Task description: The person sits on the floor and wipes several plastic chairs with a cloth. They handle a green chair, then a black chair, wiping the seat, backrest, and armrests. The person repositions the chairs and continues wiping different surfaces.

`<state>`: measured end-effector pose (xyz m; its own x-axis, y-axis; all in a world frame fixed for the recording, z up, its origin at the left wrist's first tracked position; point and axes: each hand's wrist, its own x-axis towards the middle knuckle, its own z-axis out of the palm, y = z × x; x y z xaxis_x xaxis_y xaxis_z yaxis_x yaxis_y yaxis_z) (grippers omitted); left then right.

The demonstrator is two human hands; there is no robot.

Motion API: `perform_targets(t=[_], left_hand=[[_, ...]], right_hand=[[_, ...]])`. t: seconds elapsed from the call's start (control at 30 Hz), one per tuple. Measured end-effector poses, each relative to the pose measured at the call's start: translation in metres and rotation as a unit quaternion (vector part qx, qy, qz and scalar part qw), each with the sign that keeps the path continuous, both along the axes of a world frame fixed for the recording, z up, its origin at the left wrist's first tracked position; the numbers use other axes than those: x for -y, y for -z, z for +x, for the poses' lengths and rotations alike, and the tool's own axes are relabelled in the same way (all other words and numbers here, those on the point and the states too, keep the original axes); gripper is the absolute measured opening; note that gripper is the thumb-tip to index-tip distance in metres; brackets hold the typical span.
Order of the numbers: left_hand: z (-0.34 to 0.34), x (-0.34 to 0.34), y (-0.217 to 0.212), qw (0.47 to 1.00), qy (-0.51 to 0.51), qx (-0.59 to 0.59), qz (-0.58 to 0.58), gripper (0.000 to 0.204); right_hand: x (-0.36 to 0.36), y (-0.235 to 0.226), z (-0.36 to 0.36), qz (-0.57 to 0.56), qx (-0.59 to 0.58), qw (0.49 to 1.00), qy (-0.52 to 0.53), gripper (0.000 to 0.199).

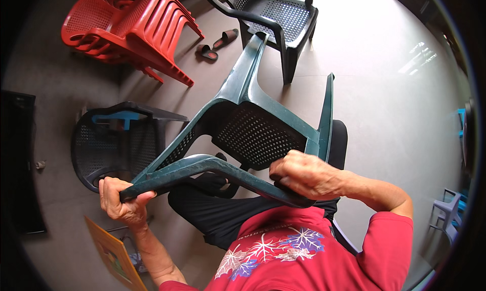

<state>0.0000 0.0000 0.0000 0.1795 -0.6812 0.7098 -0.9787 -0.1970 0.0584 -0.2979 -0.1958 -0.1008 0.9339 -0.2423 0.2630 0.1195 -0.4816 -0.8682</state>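
Green chair (283,118): plastic, tilted over the person's lap, its holed seat panel between the two hands.
Left hand (124,202): fingers and thumb clamped round the chair's lower-left end.
Right hand (309,174): fingers curled, blurred, by the chair's right side; I cannot tell whether they pinch anything.
Red chairs (124,30): stacked at upper left.
Slippers (217,44): on the floor beside that stack.
Black chair (288,20): beyond the green one.
Dark chair (136,145): at left, with a blue thing (117,120) on it.
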Motion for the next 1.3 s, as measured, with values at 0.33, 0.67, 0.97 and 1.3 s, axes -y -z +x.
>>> perform_targets(t=[0.33, 0.67, 0.97, 1.3], left_hand=[[0.002, 0.001, -0.017, 0.999, 0.021, 0.042, 0.006, 0.062], [-0.003, -0.002, -0.006, 1.0, 0.007, -0.029, 0.006, 0.062], [0.013, -0.005, -0.003, 0.999, 0.022, -0.041, -0.001, 0.062], [0.011, -0.003, -0.005, 0.999, 0.029, -0.043, 0.011, 0.061]], right_hand=[[-0.008, -0.061, 0.135, 0.114, 0.201, 0.962, -0.143, 0.031], [-0.004, -0.025, 0.052, 0.177, 0.068, 0.976, -0.108, 0.042], [0.008, -0.018, -0.044, -0.121, -0.121, 0.973, -0.155, 0.023], [0.078, 0.058, -0.049, -0.298, -0.25, 0.921, 0.034, 0.012]])
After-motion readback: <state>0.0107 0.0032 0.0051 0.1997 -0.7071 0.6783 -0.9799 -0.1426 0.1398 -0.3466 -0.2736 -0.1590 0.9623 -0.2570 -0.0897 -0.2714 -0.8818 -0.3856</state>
